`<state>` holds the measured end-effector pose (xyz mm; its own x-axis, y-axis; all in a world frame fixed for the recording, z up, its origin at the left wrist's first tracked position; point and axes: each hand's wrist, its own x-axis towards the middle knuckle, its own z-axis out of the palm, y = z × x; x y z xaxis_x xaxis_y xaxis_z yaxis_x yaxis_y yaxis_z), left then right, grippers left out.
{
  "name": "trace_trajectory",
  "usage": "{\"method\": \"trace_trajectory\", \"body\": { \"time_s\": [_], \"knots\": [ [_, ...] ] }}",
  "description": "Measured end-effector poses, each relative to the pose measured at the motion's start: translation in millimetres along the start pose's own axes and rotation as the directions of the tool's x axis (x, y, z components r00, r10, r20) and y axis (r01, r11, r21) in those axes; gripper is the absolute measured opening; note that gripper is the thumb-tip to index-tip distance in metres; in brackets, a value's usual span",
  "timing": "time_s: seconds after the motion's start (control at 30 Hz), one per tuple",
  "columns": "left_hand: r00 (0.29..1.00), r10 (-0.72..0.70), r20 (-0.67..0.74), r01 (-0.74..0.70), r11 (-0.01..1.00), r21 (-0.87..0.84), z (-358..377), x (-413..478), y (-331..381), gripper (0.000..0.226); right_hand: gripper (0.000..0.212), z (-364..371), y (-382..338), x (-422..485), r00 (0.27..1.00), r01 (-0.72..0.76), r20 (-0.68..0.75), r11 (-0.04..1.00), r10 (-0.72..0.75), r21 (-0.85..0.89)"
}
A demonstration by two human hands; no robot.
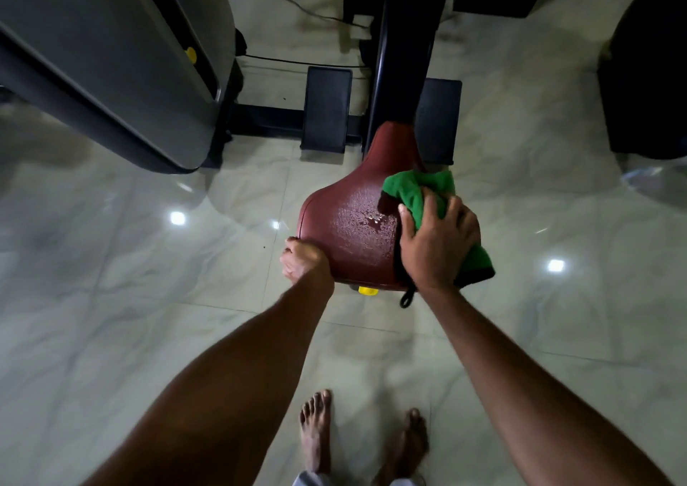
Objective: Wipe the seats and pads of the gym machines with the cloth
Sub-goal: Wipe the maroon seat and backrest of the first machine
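A person stands barefoot over a dark red seat (349, 218) on a black gym machine (401, 39). Their left hand (303, 262) curls round the seat's near left edge, gripping it. Their right hand (436, 244) presses flat, fingers spread, on a green cloth (416, 188) bunched along the seat's right edge, with part hanging over the side. A few droplets (373, 221) sit mid-seat, just beside the cloth. Glossy tiled floor (148, 299) lies open on both sides. A grey machine housing (111, 58) stands well apart on the left.
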<state>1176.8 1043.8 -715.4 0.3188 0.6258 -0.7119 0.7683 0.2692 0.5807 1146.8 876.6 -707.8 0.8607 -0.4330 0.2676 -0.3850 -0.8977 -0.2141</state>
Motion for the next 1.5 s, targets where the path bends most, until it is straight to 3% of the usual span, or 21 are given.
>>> {"method": "trace_trajectory", "body": {
  "time_s": [0.07, 0.13, 0.2, 0.27, 0.4, 0.47, 0.53, 0.6, 0.67, 0.7, 0.8, 0.87, 0.93, 1.0, 1.07, 1.1, 1.13, 1.27, 1.33, 1.4, 1.5],
  "knots": [
    [1.000, -0.009, 0.008, 0.009, 1.000, -0.013, -0.5, 1.3, 0.5, 0.051, 0.044, -0.1, -10.0, -32.5, 0.981, 0.190, 0.034, 0.981, -0.191, 0.031],
    [1.000, -0.014, 0.007, 0.014, 1.000, -0.015, -0.4, 3.9, 0.2, 0.052, 0.049, -0.7, 6.7, -56.6, 0.824, 0.557, 0.075, 0.827, -0.562, 0.075],
    [1.000, -0.029, 0.009, 0.030, 0.999, -0.029, -0.4, 5.1, -0.7, 0.051, 0.053, -0.5, 29.5, -42.5, 0.684, 0.720, 0.069, 0.687, -0.726, 0.095],
    [0.999, -0.036, 0.018, 0.037, 0.998, -0.057, 0.1, 4.7, -1.1, 0.050, 0.052, -1.6, 34.0, -15.3, 0.711, 0.691, 0.104, 0.719, -0.695, 0.082],
    [0.999, -0.027, 0.024, 0.029, 0.995, -0.098, 0.0, 5.3, -3.2, 0.049, 0.051, 0.5, -4.1, 13.2, 0.969, 0.229, 0.093, 0.973, -0.228, -0.006],
    [0.997, -0.049, 0.053, 0.055, 0.991, -0.119, -1.7, 3.9, -2.0, 0.046, 0.049, 1.7, -22.4, -1.7, 0.976, 0.199, 0.086, 0.980, -0.198, 0.006],
    [0.990, -0.086, 0.110, 0.102, 0.983, -0.151, -3.5, 11.3, -3.9, 0.041, 0.048, 1.0, -19.7, -23.4, 0.879, 0.463, 0.103, 0.885, -0.466, 0.059],
    [0.963, -0.111, 0.245, 0.162, 0.966, -0.200, -7.3, 15.2, -4.1, 0.033, 0.049, -1.7, 0.6, -23.6, 0.673, 0.720, 0.100, 0.680, -0.733, 0.138],
    [0.929, -0.109, 0.353, 0.207, 0.945, -0.253, -10.6, 16.8, -4.1, 0.027, 0.050, -1.8, 13.0, -4.6, 0.570, 0.795, 0.115, 0.581, -0.814, 0.171],
    [0.918, -0.104, 0.382, 0.223, 0.933, -0.282, -12.1, 16.3, -3.4, 0.026, 0.049, -0.3, 11.6, 4.6, 0.605, 0.769, 0.134, 0.620, -0.785, 0.157],
    [0.901, -0.109, 0.420, 0.247, 0.925, -0.289, -16.5, 11.6, -3.4, 0.026, 0.047, 1.5, -21.8, 21.9, 0.871, 0.474, 0.133, 0.880, -0.473, 0.026],
    [0.882, -0.103, 0.461, 0.261, 0.919, -0.295, -19.6, 12.8, -3.5, 0.030, 0.043, 2.6, -48.8, 12.2, 0.935, 0.341, 0.110, 0.940, -0.338, -0.014],
    [0.843, -0.118, 0.525, 0.316, 0.898, -0.306, -24.6, 15.5, -3.9, 0.037, 0.044, 3.6, -57.7, -8.5, 0.872, 0.471, 0.125, 0.881, -0.473, 0.045],
    [0.790, -0.159, 0.592, 0.396, 0.870, -0.295, -32.7, 18.0, -5.3, 0.035, 0.051, 5.6, -44.3, -20.5, 0.633, 0.741, 0.162, 0.653, -0.757, 0.153],
    [0.743, -0.198, 0.640, 0.461, 0.844, -0.273, -36.7, 22.6, -7.1, 0.030, 0.058, 6.1, -28.4, -11.1, 0.420, 0.870, 0.194, 0.454, -0.887, 0.191],
    [0.732, -0.195, 0.653, 0.468, 0.841, -0.273, -37.1, 23.8, -7.9, 0.030, 0.061, 7.1, -25.2, -3.4, 0.400, 0.877, 0.223, 0.442, -0.889, 0.189],
    [0.732, -0.184, 0.656, 0.467, 0.836, -0.286, -36.2, 24.4, -7.7, 0.033, 0.063, 8.7, -27.0, 4.8, 0.441, 0.854, 0.255, 0.489, -0.861, 0.175],
    [0.766, -0.162, 0.622, 0.438, 0.839, -0.322, -26.2, 21.4, -5.8, 0.044, 0.059, 18.0, -69.8, 18.0, 0.774, 0.592, 0.225, 0.802, -0.593, 0.077],
    [0.805, -0.154, 0.573, 0.394, 0.861, -0.322, -20.3, 21.5, -7.3, 0.046, 0.050, 20.8, -90.9, 13.8, 0.814, 0.556, 0.156, 0.828, -0.560, 0.069],
    [0.825, -0.141, 0.547, 0.376, 0.860, -0.345, -15.4, 22.1, -10.1, 0.043, 0.044, 18.7, -89.9, 6.8, 0.745, 0.648, 0.089, 0.749, -0.661, 0.141],
    [0.835, -0.138, 0.532, 0.372, 0.854, -0.363, -15.2, 24.5, -14.3, 0.034, 0.044, 15.0, -59.3, 3.6, 0.499, 0.825, 0.059, 0.495, -0.865, 0.274]
  ]
}}
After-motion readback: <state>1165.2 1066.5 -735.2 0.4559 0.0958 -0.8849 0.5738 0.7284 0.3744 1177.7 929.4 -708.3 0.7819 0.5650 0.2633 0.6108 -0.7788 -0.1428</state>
